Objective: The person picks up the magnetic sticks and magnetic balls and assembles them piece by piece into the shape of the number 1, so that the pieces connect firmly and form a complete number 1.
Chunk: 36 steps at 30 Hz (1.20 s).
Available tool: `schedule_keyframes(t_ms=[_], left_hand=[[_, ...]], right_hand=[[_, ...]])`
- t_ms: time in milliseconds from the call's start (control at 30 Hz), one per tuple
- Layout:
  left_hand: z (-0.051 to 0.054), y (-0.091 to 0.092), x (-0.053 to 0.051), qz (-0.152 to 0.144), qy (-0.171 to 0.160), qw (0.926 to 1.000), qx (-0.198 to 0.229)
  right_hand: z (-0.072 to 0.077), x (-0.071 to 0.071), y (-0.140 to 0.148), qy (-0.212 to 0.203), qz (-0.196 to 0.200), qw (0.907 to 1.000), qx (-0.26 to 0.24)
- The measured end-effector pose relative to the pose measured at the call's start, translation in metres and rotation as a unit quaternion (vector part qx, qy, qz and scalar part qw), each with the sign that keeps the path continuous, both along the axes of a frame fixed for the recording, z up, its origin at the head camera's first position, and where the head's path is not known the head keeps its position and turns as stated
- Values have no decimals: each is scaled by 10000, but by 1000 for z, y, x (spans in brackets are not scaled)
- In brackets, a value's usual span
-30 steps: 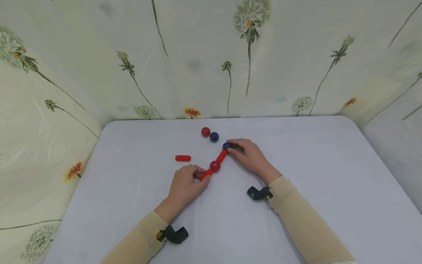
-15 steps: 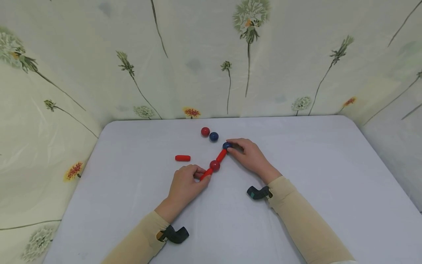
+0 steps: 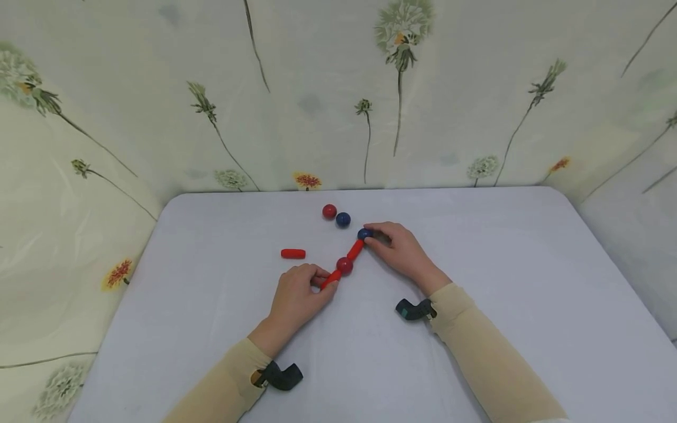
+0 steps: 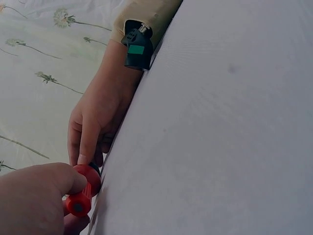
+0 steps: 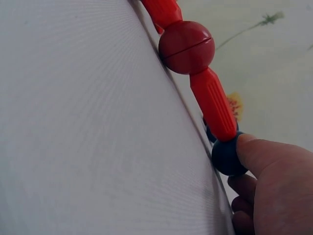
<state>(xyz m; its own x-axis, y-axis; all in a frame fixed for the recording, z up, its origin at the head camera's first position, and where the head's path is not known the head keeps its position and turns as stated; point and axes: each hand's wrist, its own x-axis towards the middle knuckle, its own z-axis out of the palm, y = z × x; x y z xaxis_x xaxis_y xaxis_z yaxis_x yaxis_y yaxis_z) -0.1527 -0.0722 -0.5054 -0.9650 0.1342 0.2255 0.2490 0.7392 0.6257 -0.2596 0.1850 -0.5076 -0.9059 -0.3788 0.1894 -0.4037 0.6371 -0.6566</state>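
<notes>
A chain lies slantwise on the table between my hands: red rod, red ball [image 3: 345, 266], second red rod [image 5: 213, 103], blue ball. My left hand [image 3: 298, 294] pinches the near red rod [image 3: 331, 279] between thumb and fingers. That rod's free end shows a dark disc in the left wrist view. At the far end, my right hand [image 3: 400, 249] pinches the blue ball [image 5: 226, 156] with its thumb on the near side. The pieces touch end to end, with a seam visible round the red ball in the right wrist view.
A loose red rod [image 3: 293, 254] lies left of the chain. Behind it, another red ball [image 3: 329, 211] and another blue ball [image 3: 343, 220] sit side by side. The white table [image 3: 476, 235] backs onto a flower-print curtain [image 3: 317, 135].
</notes>
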Motion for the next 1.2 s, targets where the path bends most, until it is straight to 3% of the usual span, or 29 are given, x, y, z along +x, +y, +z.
schedule_keyframes(t_ms=[267,433,800,967,1200], left_hand=[[1,1,1,-3,-134,9999,-33],[0,1,1,-13,-157,9998,-122],[-1,0,-1,-17,52,9999,-150],[0,0,-1,-39,142,9998,-137],[1,0,-1,-54,152,9998,-149]], right_hand=[[-3,3,4,269,-158,9991,-301],[2,16,5,486,-306,9968,-559],[6,50,-16,590,158,9960,-658],[2,57,-24,366,407,9968,-586],[0,59,-30,405,481,9973,-392]])
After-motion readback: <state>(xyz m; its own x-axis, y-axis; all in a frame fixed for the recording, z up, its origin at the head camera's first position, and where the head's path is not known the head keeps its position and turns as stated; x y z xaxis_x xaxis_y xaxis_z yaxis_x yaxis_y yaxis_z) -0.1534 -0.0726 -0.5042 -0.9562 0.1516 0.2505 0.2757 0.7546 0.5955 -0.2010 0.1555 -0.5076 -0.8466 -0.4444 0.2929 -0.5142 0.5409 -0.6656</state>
